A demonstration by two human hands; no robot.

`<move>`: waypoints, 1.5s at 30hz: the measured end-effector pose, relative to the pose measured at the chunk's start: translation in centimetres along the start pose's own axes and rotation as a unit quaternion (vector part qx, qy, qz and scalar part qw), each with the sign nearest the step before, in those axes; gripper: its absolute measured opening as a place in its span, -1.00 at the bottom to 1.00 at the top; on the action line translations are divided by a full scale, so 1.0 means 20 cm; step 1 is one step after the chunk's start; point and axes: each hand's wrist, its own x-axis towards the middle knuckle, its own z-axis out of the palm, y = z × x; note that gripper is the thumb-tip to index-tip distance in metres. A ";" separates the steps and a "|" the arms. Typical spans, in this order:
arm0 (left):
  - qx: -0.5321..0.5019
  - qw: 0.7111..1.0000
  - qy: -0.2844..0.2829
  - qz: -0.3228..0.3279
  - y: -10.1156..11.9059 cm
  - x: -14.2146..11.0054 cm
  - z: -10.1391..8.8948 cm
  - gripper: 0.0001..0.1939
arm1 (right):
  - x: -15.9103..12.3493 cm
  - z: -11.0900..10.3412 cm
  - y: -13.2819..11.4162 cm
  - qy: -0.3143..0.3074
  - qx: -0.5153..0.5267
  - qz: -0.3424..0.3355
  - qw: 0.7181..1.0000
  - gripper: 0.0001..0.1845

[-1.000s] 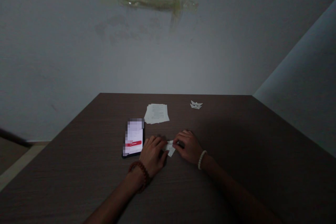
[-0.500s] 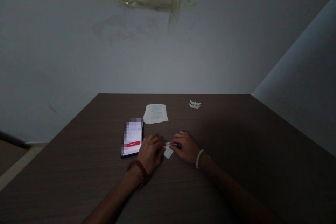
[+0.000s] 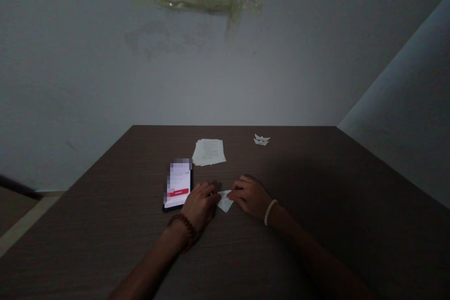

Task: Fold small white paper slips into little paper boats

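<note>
Between my hands a small folded piece of paper (image 3: 225, 202) lies on the table, its point toward me and faint print on it. My left hand (image 3: 200, 204), with a brown bead bracelet at the wrist, has its fingers closed on the paper's left corner. At the right corner, my right hand (image 3: 249, 196), with a pale bead bracelet, pinches the paper between thumb and fingers. Parts of both corners are hidden under the fingertips.
A phone (image 3: 179, 185) with a lit screen lies just left of my left hand. Behind it is a stack of printed paper sheets (image 3: 209, 152). Folded paper boats (image 3: 261, 140) sit farther back on the brown table (image 3: 140, 150), which meets a grey wall (image 3: 225, 89).
The paper's raised upper edge now lies flatter, and more of its face shows. My fingers have shifted slightly outward to its two corners.
</note>
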 end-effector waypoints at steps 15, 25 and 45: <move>0.051 0.995 -0.044 0.073 0.01 -0.04 -0.05 -0.78 | -0.04 -0.08 -0.07 -0.072 -0.085 -0.013 0.994 -0.73; 0.053 0.995 -0.056 0.064 0.03 -0.05 -0.06 -0.66 | -0.04 -0.07 -0.09 -0.028 -0.055 0.012 0.998 -0.77; 0.005 0.997 -0.070 0.037 0.10 -0.03 -0.11 -0.72 | 0.02 0.05 -0.10 0.107 0.006 0.201 0.974 -0.85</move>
